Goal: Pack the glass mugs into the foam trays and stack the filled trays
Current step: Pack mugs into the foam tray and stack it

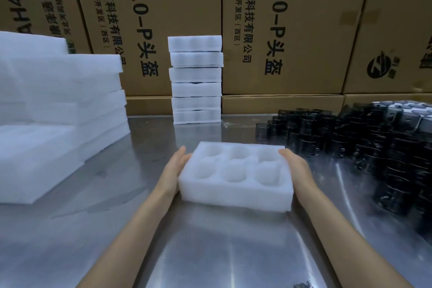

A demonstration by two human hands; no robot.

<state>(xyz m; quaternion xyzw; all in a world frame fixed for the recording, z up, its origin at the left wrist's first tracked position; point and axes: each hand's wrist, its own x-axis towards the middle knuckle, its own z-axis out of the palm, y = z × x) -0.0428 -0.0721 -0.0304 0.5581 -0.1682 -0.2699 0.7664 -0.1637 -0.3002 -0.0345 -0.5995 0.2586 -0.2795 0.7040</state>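
A white foam tray with several empty round pockets sits in the middle of the steel table. My left hand lies flat against its left side with straight fingers. My right hand presses its right side the same way. Dark glass mugs stand crowded together at the right. A tall stack of foam trays rises at the back centre.
Big piles of white foam sheets fill the left side of the steel table. Brown cardboard boxes wall off the back. Another tray with mugs shows at the far right.
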